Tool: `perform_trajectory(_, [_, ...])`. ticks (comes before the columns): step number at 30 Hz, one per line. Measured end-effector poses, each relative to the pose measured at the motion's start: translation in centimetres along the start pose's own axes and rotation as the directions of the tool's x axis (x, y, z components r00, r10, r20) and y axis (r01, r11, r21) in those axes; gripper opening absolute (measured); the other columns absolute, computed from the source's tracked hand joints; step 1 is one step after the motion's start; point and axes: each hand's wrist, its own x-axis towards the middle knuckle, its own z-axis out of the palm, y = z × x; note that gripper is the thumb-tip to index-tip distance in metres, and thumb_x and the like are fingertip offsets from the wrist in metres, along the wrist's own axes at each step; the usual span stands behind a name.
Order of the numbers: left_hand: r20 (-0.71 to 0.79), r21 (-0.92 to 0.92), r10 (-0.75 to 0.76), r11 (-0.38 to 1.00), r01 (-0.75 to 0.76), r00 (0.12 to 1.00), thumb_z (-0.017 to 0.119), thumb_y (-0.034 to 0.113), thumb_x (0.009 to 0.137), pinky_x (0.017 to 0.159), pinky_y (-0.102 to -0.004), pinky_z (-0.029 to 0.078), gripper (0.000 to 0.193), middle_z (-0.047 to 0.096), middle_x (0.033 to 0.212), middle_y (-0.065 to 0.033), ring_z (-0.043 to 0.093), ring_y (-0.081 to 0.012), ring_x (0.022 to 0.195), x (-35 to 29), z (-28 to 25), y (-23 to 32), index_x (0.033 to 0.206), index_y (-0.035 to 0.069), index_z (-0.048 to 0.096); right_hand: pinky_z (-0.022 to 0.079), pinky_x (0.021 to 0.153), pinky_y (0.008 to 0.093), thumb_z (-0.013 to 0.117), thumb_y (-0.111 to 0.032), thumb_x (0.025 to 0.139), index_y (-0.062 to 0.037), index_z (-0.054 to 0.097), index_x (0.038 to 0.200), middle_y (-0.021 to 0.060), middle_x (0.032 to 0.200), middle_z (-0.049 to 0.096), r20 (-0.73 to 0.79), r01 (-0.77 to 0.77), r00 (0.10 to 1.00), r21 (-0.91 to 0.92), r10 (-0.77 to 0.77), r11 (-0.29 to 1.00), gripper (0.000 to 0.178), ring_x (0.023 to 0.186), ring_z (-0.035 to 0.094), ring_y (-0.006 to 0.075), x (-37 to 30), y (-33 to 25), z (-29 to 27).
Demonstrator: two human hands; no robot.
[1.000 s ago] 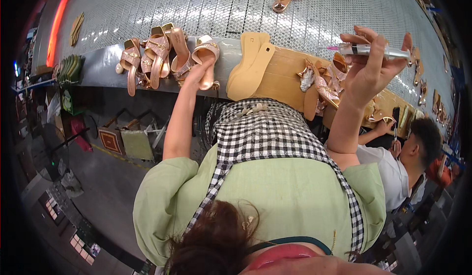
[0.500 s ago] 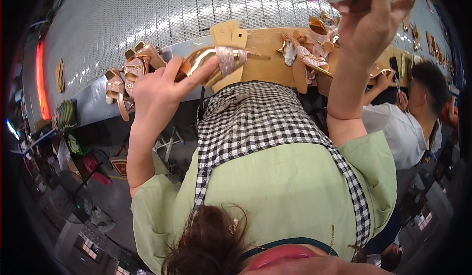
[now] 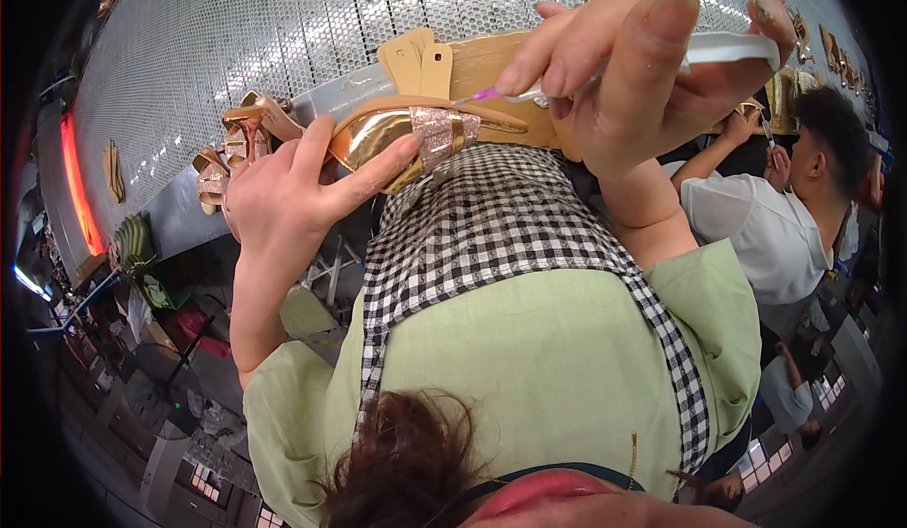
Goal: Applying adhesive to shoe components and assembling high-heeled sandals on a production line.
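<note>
My left hand (image 3: pixel 288 183) grips a rose-gold sandal (image 3: pixel 373 141) by its shiny heel end, thumb and fingers around it. The sandal is turned on its side, with a pink glitter strap (image 3: pixel 433 136) toward the right. In my right hand (image 3: pixel 628 79) is a clear syringe-like applicator (image 3: pixel 732 49) with a pink needle hub (image 3: pixel 484 95). Its thin tip reaches the sandal's sole edge near the strap; whether it touches, I cannot tell. My right fingers hide most of the barrel.
Tan insoles (image 3: pixel 436 73) lie beside a wooden board (image 3: pixel 496 53) on the bench. More rose-gold sandals (image 3: pixel 253 131) are piled at left. Beyond is a perforated metal conveyor surface (image 3: pixel 283 32). A co-worker in a white shirt (image 3: pixel 746 216) sits close on the right.
My right hand has come down and left, bringing the applicator's tip from above the bench to the sandal. My left hand still holds the sandal, which has tilted slightly.
</note>
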Motion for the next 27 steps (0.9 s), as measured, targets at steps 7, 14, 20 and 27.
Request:
perform_trajectory(7, [-0.084, 0.044, 0.020, 0.999, -0.016, 0.996, 0.064, 0.016, 0.070, 0.047, -0.0239, 0.043, 0.072, 0.062, 0.095, 0.0015, 0.057, -0.0070, 0.060, 0.1, 1.0, -0.3, 0.127, 0.058, 0.059, 0.058, 0.041, 0.0337, 0.038, -0.017, 0.108, -0.0173, 0.020, 0.135, 0.0100, 0.064, 0.055, -0.061, -0.047, 0.997, -0.075, 0.043, 0.996, 0.033, 0.044, 0.059, 0.0161, 0.2, 0.1, 1.7])
perform_trajectory(14, [-0.025, -0.001, 0.019, 1.000, -0.019, 1.000, 0.071, 0.018, 0.071, 0.054, -0.0288, 0.042, 0.062, 0.067, 0.103, 0.0009, 0.061, -0.0118, 0.063, -0.2, 0.5, -0.5, 0.124, 0.049, 0.066, 0.059, 0.042, 0.0336, 0.038, -0.016, 0.108, -0.0170, 0.019, 0.129, 0.0097, 0.064, 0.056, 0.007, 0.002, 1.000, -0.119, -0.001, 0.993, 0.028, 0.043, 0.060, 0.0173, -0.3, 0.9, 1.8])
perform_trajectory(20, [-0.107, 0.034, 0.040, 0.999, -0.037, 0.993, 0.065, 0.014, 0.068, 0.045, -0.0243, 0.043, 0.075, 0.060, 0.093, 0.0012, 0.055, -0.0079, 0.058, -0.3, 1.3, -0.8, 0.129, 0.057, 0.059, 0.058, 0.042, 0.0318, 0.036, -0.018, 0.108, -0.0185, 0.019, 0.127, 0.0095, 0.064, 0.057, -0.003, -0.052, 0.999, -0.126, 0.052, 0.991, 0.025, 0.043, 0.060, 0.0172, -0.4, 0.7, 2.4])
perform_trajectory(27, [-0.097, 0.005, 0.020, 1.000, -0.020, 0.995, 0.067, 0.013, 0.069, 0.046, -0.0244, 0.042, 0.074, 0.059, 0.091, 0.0016, 0.055, -0.0078, 0.057, -0.3, 1.2, -0.6, 0.129, 0.056, 0.059, 0.061, 0.051, 0.0347, 0.034, -0.025, 0.109, -0.0126, 0.035, 0.120, 0.0069, 0.062, 0.056, -0.105, -0.100, 0.991, -0.131, 0.087, 0.986, 0.017, 0.047, 0.063, 0.0192, -0.1, -0.7, 3.2])
